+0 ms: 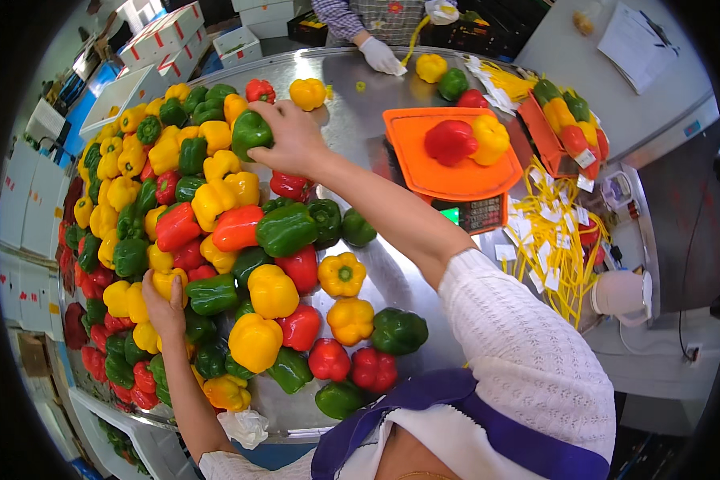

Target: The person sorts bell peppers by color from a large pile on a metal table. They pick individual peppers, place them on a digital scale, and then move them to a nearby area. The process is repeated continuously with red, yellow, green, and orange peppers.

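Observation:
My right hand [294, 138] is closed round a green bell pepper [252, 136] over the far part of a big heap of bell peppers. Lower on the left, the fingers of my left hand [165, 310] curl about a yellow bell pepper [168, 280] among the others. Red, yellow and green peppers lie between my arms, including a large yellow pepper [255, 342] and a long green pepper [286, 230]. To the right, an orange tray [408, 172] on a digital scale [480, 214] holds one red pepper [450, 142] and one yellow pepper [490, 138].
A metal table [416, 288] bears everything. Yellow tag strips [560, 240] lie in a tangle right of the scale, near a red-orange tray [536, 132] of mixed peppers. Across the table a co-worker's gloved hand [382, 56] rests near a yellow strip. Crumpled white paper [245, 428] is at the near edge.

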The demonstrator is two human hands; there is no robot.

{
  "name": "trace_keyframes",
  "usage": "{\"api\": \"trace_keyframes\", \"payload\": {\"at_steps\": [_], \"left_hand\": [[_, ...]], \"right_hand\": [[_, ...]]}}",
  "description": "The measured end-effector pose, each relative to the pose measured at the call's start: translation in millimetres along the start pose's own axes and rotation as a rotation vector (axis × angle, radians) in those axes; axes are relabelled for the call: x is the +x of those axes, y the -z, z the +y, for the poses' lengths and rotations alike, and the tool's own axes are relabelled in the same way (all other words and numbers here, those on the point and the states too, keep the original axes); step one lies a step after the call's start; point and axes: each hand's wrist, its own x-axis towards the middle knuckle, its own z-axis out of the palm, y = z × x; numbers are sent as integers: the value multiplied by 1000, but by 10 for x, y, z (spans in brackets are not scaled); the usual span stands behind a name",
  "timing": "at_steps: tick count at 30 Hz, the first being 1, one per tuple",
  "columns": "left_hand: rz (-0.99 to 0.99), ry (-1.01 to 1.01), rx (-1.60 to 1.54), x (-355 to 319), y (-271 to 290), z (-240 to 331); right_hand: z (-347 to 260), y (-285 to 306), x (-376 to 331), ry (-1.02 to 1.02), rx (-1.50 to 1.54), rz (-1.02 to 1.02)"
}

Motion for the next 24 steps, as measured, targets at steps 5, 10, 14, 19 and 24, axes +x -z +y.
{"api": "trace_keyframes", "payload": {"at_steps": [5,10,14,19,24], "left_hand": [[38,-43,9,-48,-16,-29],[23,2,53,2,-32,-16],[0,-28,29,66,-87,-18],[2,-39,4,55,-58,-197],[11,-44,31,55,-103,-206]], "right_hand": [[-445,1645,-981,-26,-43,87],[-70,2622,-1846,-435,-381,175],[589,2625,-2183,-464,-443,201],[378,2850,-2285,-537,-203,321],[445,3101,-3293,-728,-28,402]]}}
